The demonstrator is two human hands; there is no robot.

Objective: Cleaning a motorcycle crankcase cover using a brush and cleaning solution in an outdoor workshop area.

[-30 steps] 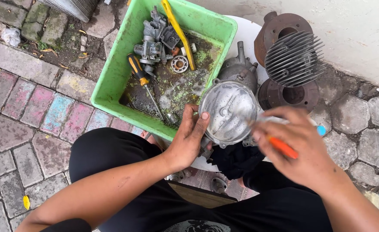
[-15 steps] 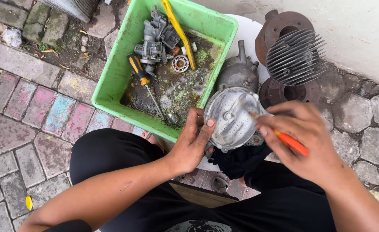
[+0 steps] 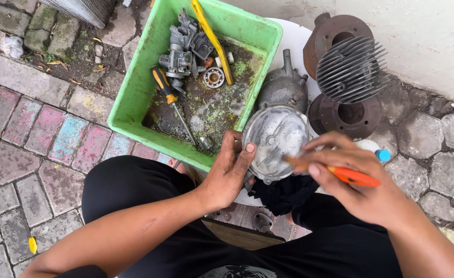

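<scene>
Head view showed the left hand (image 3: 227,175) gripping the rim of a round metal engine cover (image 3: 276,140) above the lap, beside the green tub (image 3: 134,87), the right hand (image 3: 358,188) pinching an orange-handled brush (image 3: 348,176); the casting looked rigid, fairly heavy and greasy, best held by its edge.
</scene>
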